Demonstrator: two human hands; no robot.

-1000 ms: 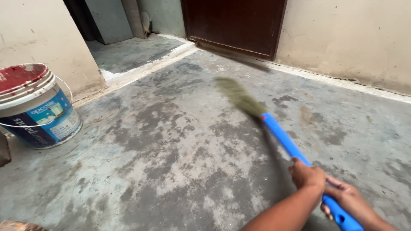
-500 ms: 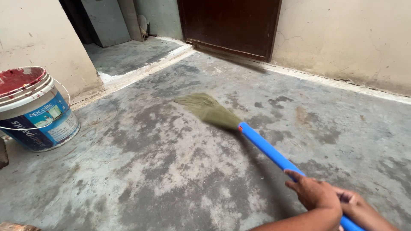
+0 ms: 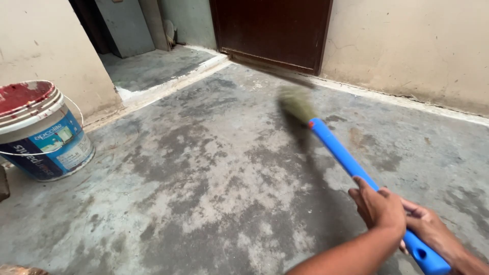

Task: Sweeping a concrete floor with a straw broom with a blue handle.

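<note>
In the head view, a broom (image 3: 336, 147) with a blue handle is being held by both hands near the lower right corner. The left hand (image 3: 379, 208) is being wrapped around the handle higher up, with the fingers closed tightly on it. The right hand (image 3: 433, 231) is being closed around the handle just below, close to its blue end cap. The bristle head (image 3: 294, 104) is appearing blurred; it is being carried low over the concrete floor (image 3: 214, 188), in front of the dark brown door (image 3: 272, 30).

As a judgement, the sweeping is being done well when the bristles are being kept low and flat to the floor, the strokes are being made short and even, and both hands are being kept firm so that the handle is not being twisted.

Around it, a paint bucket (image 3: 43, 132) with a red-stained lid and a wire handle is standing at the left, beside the cream wall (image 3: 46, 46), well apart from the broom. A raised step (image 3: 168, 81) is leading to a side passage behind it. The bucket and this step are probably being the main obstacles for wide strokes to the left. The floor is being shown patchy, grey and pale.
</note>
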